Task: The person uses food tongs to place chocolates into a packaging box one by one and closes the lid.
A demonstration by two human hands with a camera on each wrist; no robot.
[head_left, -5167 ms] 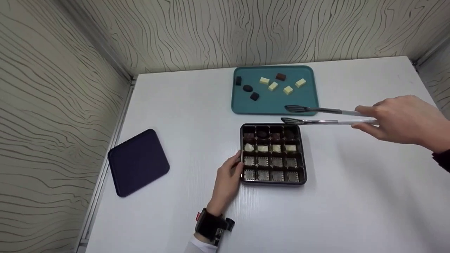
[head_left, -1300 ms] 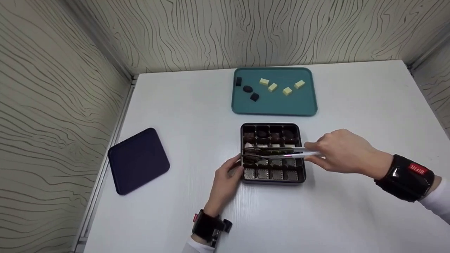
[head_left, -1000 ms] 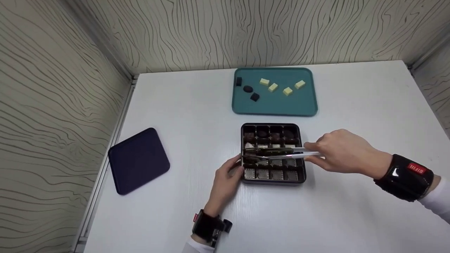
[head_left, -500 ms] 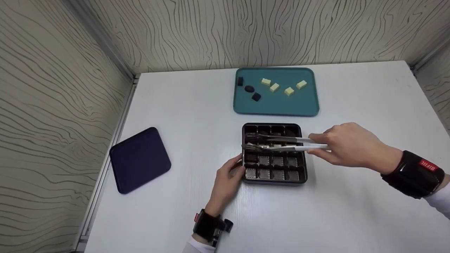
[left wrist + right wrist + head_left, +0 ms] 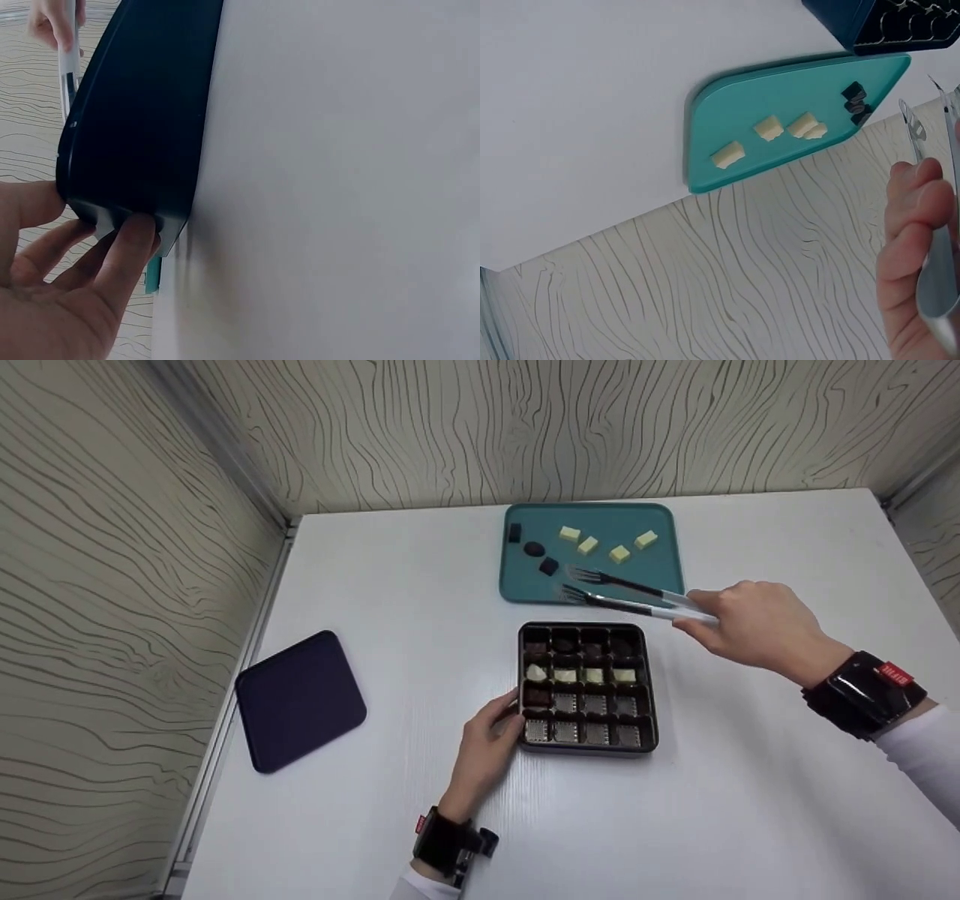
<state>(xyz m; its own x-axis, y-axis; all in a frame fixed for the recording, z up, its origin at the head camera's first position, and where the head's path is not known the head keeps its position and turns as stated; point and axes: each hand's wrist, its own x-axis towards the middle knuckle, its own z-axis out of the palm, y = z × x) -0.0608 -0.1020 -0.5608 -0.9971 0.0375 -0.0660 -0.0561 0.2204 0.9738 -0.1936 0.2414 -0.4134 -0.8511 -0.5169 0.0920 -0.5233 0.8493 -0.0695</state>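
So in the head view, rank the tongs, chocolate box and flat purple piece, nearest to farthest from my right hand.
1. Tongs: held in your right hand.
2. Chocolate box: left of that hand.
3. Flat purple piece: far left, past your left hand.

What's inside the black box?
Back row of the box: four dark chocolates; second row: four white chocolates; third: one dark piece at left. Seven compartments are empty; floors beneath the chocolates are covered.
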